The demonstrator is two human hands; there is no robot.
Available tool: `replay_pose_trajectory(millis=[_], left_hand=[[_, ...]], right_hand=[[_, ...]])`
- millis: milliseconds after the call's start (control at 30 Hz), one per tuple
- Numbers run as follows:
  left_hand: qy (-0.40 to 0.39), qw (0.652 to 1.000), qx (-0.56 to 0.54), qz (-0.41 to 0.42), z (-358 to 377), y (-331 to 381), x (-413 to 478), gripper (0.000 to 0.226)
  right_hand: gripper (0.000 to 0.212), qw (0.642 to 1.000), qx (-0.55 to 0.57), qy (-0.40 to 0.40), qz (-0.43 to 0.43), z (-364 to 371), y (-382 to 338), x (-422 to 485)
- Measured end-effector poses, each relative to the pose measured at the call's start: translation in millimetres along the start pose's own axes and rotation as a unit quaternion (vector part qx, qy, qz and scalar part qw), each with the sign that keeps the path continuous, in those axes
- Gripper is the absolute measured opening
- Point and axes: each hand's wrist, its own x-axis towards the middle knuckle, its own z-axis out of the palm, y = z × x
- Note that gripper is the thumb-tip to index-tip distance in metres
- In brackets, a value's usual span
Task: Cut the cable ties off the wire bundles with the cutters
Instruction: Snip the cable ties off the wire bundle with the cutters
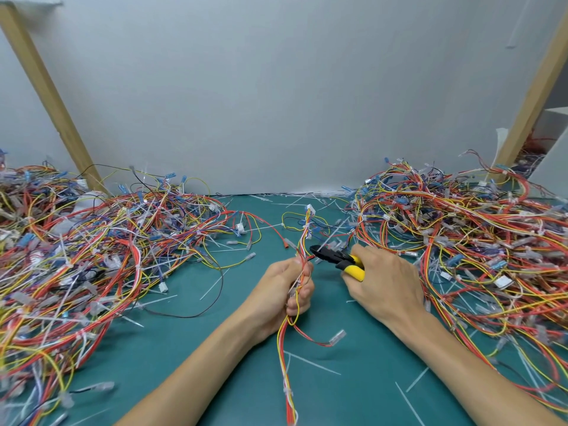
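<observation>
My left hand (284, 290) is closed around a wire bundle (304, 232) of red, yellow and white wires that stands up from the fist and trails down toward the front edge. My right hand (384, 281) grips the yellow-handled cutters (338, 258). The black jaws point left and touch the bundle just above my left fist. A white cable tie (288, 392) still wraps the lower part of the bundle.
Large tangled heaps of coloured wires lie at the left (92, 256) and at the right (476, 241) on the green mat (353, 379). Cut white tie pieces (310, 362) are scattered over the mat. Wooden posts (46, 93) lean against the grey wall behind.
</observation>
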Motion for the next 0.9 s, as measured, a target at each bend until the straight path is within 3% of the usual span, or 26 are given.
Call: replay_pose_trajectory(millis=[333,733,900], left_hand=[[-0.018,1.000,0.001,-0.005,-0.9,0.6,-1.0,0.032],[-0.012,1.000,-0.003,-0.010,0.6,2.2,-1.4,0.031],[0.031,0.999,0.028,0.008,4.9,1.2,0.0,0.031]], right_hand=[[0.031,0.998,0.002,-0.051,0.038,-1.7,5.1,2.5],[0.027,0.997,-0.008,-0.056,0.051,-3.9,4.5,3.2],[0.023,0.998,0.022,0.007,0.059,-3.2,2.1,2.8]])
